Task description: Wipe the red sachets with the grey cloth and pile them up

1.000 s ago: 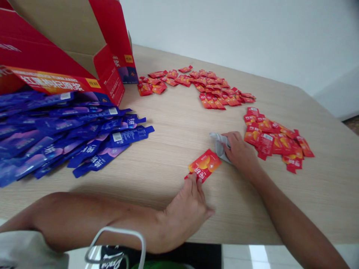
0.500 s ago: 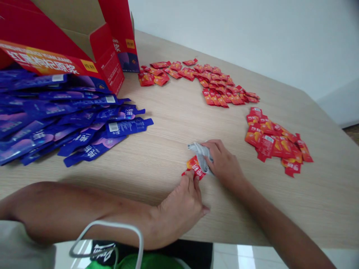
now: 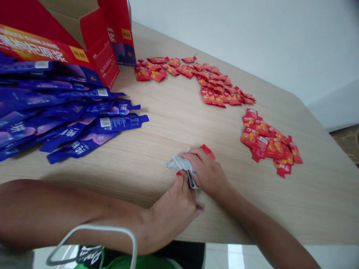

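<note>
A red and orange sachet (image 3: 208, 151) lies flat on the table, mostly covered; one red end shows beyond my right hand and a small red corner at my left fingertips. My left hand (image 3: 174, 215) is closed, its fingertips pinning the near end of the sachet. Over the sachet's middle, my right hand (image 3: 209, 172) is closed on a crumpled grey-white cloth (image 3: 179, 162) and presses it down. The two hands almost touch, and the cloth hides most of the sachet's print.
Blue pouches (image 3: 70, 112) are heaped at the left, before an open red carton (image 3: 103, 59). A second red box (image 3: 126, 46) stands behind. Red sachets (image 3: 215, 84) lie along the back, and another pile (image 3: 266, 142) is at the right. A pale cable (image 3: 123, 228) loops by my left forearm.
My right hand has brought the cloth leftward from beside the sachet onto it, covering its middle. My left hand keeps its hold on the near end. The view has shifted slightly.
</note>
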Demonstrator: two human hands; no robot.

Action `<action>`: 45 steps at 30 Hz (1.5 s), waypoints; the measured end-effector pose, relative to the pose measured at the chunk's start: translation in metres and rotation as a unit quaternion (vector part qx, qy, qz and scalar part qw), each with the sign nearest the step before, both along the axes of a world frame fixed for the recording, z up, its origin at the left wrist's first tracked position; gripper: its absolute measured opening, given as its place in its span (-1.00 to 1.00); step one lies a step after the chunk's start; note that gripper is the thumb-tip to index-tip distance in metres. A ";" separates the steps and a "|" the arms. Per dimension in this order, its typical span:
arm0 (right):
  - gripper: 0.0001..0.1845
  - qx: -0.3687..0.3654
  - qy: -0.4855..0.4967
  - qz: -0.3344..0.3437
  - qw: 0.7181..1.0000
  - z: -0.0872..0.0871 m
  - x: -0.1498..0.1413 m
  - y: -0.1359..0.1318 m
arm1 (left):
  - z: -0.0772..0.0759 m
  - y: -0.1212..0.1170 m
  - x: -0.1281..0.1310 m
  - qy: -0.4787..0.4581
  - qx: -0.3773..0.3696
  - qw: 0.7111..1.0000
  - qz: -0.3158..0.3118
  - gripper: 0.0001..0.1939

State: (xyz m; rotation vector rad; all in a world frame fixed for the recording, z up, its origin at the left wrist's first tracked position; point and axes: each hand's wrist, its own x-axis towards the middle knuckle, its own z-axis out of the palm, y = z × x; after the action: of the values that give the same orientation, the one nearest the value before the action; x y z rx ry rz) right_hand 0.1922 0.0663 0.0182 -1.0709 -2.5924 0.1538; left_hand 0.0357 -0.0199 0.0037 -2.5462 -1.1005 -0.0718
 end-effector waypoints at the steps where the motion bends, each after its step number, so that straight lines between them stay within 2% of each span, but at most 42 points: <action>1: -0.64 -0.017 -0.015 -0.008 1.000 -0.002 -0.001 0.002 | 0.001 0.000 0.000 0.001 0.000 1.000 0.002 -0.32; 5: -0.66 -0.011 -0.022 -0.097 0.995 -0.006 0.014 0.021 | 0.001 0.002 -0.001 -0.012 0.004 1.000 0.004 -0.27; 9: -0.70 0.010 -0.029 -0.158 0.987 -0.007 0.039 0.045 | -0.001 0.003 -0.002 -0.025 -0.004 1.000 0.000 -0.26; 12: -0.71 0.034 -0.036 -0.193 0.980 -0.002 0.053 0.055 | -0.003 0.002 -0.001 -0.028 0.000 1.000 0.003 -0.27; 14: -0.70 0.078 0.004 -0.209 0.975 0.005 0.055 0.053 | -0.003 0.002 0.000 -0.029 0.002 1.000 0.006 -0.28; 17: -0.64 0.122 0.083 -0.187 0.971 0.011 0.041 0.037 | -0.003 0.001 0.002 -0.023 -0.007 1.000 0.009 -0.29; 19: -0.62 0.088 0.076 -0.125 0.985 0.009 0.023 0.022 | -0.001 0.001 0.002 -0.013 -0.014 1.000 0.006 -0.31; 22: -0.62 0.005 -0.003 -0.036 0.999 0.001 0.002 0.010 | 0.002 0.003 0.002 -0.002 -0.023 1.000 0.008 -0.33; 25: -0.64 -0.011 -0.031 -0.058 0.998 -0.004 0.001 0.016 | 0.003 0.005 0.001 -0.006 -0.024 1.000 0.013 -0.31; 29: -0.68 0.015 -0.029 -0.135 0.990 -0.005 0.028 0.042 | 0.003 0.007 -0.002 -0.024 -0.026 0.999 0.007 -0.26; 33: -0.68 0.057 -0.034 -0.217 0.974 -0.004 0.063 0.067 | -0.001 0.007 -0.004 -0.049 -0.022 0.999 0.004 -0.22; 36: -0.65 0.129 0.042 -0.265 0.955 0.005 0.083 0.076 | -0.007 0.011 -0.006 -0.077 -0.019 0.997 -0.006 -0.16; 41: -0.63 0.246 0.153 -0.304 0.908 0.033 0.104 0.070 | -0.014 0.033 -0.011 -0.131 -0.080 0.985 -0.078 -0.21; 45: -0.66 0.287 0.210 -0.318 0.879 0.049 0.109 0.058 | -0.009 0.052 -0.011 -0.133 -0.150 0.971 -0.132 -0.24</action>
State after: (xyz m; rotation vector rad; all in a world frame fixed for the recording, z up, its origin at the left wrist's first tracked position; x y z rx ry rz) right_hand 0.3016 0.1247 0.0670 -1.3791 -1.6267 -0.4605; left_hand 0.0245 0.0320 -0.0058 -3.0153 -0.9101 -0.3496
